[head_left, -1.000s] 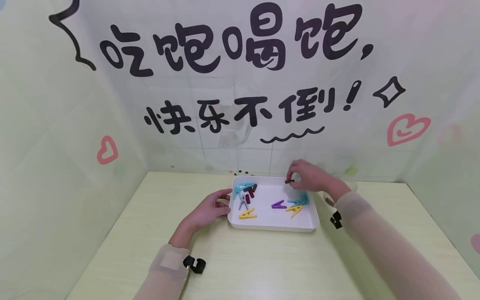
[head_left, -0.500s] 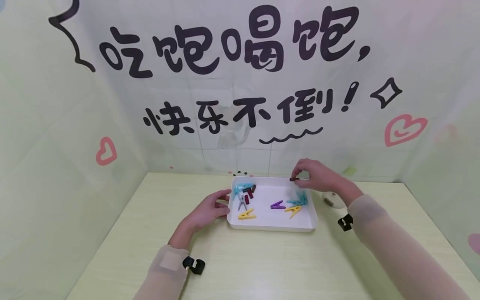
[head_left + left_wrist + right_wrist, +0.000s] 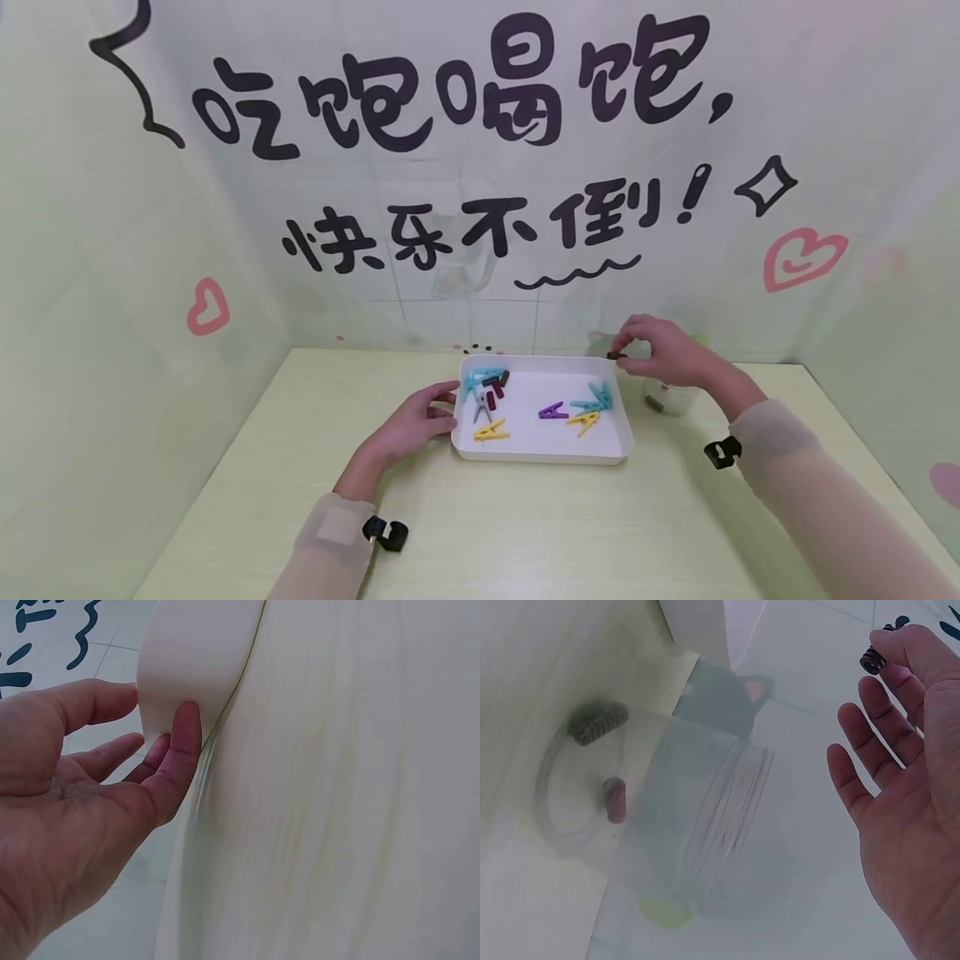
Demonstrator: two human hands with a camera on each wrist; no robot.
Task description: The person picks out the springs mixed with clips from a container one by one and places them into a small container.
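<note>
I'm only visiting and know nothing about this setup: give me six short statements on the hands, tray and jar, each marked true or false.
1. The right hand pinches a small dark piece. True.
2. Every clip lies outside the tray. False: a purple clip lies inside it.
3. The left hand touches the tray's left end. True.
4. A clear jar stands to the right of the tray. True.
5. The jar is empty. False: the right wrist view shows a ribbed piece and a reddish piece in it.
6. The left hand is inside the jar. False: it is at the tray.
</note>
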